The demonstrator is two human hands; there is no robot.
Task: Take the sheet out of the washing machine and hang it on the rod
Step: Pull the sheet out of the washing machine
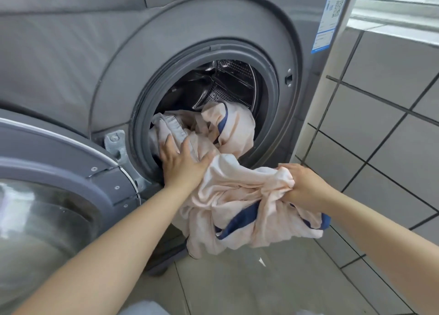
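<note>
A pale pink sheet with a dark blue border spills out of the round opening of a grey front-loading washing machine. Part of it still lies inside the steel drum; the rest hangs bunched in front of the machine above the floor. My left hand rests at the lower left of the opening, fingers spread over the cloth and thumb pressed into it. My right hand is closed around a gathered fold of the sheet, out in front and to the right of the opening. No rod is in view.
The machine's door stands swung open at the lower left, close under my left forearm. A tiled wall rises right beside the machine. Pale floor tiles lie below the hanging cloth. A bright window ledge shows at top right.
</note>
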